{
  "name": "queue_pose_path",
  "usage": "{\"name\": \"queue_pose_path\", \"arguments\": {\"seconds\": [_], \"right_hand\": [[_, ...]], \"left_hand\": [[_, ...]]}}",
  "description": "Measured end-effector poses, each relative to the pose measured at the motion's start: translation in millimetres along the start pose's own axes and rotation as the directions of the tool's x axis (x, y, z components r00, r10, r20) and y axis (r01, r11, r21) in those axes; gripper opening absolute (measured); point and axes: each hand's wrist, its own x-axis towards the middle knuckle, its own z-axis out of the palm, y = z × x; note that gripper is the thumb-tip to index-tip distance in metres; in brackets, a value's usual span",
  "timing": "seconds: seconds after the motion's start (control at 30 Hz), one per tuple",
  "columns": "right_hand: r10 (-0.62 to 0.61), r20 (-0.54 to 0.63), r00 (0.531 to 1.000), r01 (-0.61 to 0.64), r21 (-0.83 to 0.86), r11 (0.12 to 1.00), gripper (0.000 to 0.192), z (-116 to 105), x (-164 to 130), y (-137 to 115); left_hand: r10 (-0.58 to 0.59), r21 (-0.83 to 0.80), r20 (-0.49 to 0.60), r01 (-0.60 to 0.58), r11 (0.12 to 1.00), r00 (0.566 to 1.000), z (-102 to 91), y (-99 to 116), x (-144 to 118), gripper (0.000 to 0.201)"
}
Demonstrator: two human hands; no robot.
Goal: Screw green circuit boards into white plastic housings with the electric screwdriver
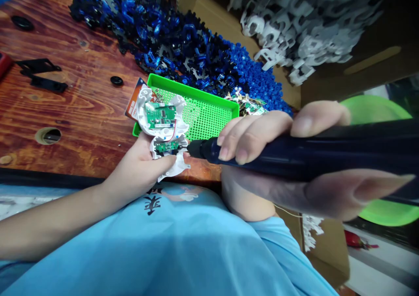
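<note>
My left hand [140,167] holds a white plastic housing [163,130] with two green circuit boards inside, just over the table's near edge. My right hand [268,143] grips a dark blue electric screwdriver [294,152] that runs across the right of the view. Its tip touches the lower circuit board [166,146] by my left thumb. A green perforated tray [203,108] lies right behind the housing.
A wooden table [75,99] carries a heap of blue and black plastic parts [183,43], black brackets [41,73] and a round hole [48,135]. A cardboard box of white plastic parts [294,25] stands at the back right. A green bowl [379,112] is at the right.
</note>
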Motion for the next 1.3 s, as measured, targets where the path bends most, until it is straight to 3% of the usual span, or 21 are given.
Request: {"name": "queue_pose_path", "arguments": {"seconds": [0.2,0.43,0.53,0.63,0.73,0.83,0.97,1.13,1.3], "right_hand": [[0.049,0.047,0.998,-0.052,0.062,0.997,0.044,1,-11,-3],[0.047,0.102,0.994,-0.061,0.138,0.989,0.038,-3,-8,-9],[-0.009,-0.007,1.000,0.009,0.113,0.994,0.033,-2,-9,-11],[-0.197,-0.173,0.965,0.208,0.050,0.977,0.032,-3,-6,5],[-0.327,-0.275,0.904,0.340,0.002,0.940,0.029,-5,2,40],[-0.290,-0.359,0.887,0.306,-0.011,0.952,0.032,-3,9,75],[-0.250,-0.317,0.915,0.272,0.025,0.962,0.030,3,7,95],[-0.241,-0.276,0.930,0.283,0.121,0.951,0.023,7,4,93],[-0.253,-0.264,0.931,0.294,0.131,0.947,0.021,8,5,92]], "left_hand": [[0.071,0.075,0.004,-0.071,0.995,0.997,-0.2,-3,-4,0.057],[0.068,0.111,0.073,-0.075,0.991,0.995,-5.2,-1,-6,0.037],[0.053,0.200,0.040,-0.060,0.978,0.998,-9.3,1,-4,0.034],[0.066,0.200,-0.029,-0.059,0.978,0.997,-15.8,1,-1,0.036],[0.078,0.195,-0.106,-0.056,0.979,0.991,-22.7,1,-1,0.036],[0.104,0.221,-0.138,-0.071,0.973,0.985,-27.1,0,0,0.040],[0.110,0.208,-0.090,-0.089,0.974,0.990,-27.2,-2,2,0.052],[0.189,0.221,-0.078,-0.168,0.961,0.979,-24.2,-4,5,0.064],[0.177,0.204,-0.070,-0.159,0.966,0.982,-20.9,-3,4,0.064]]}}
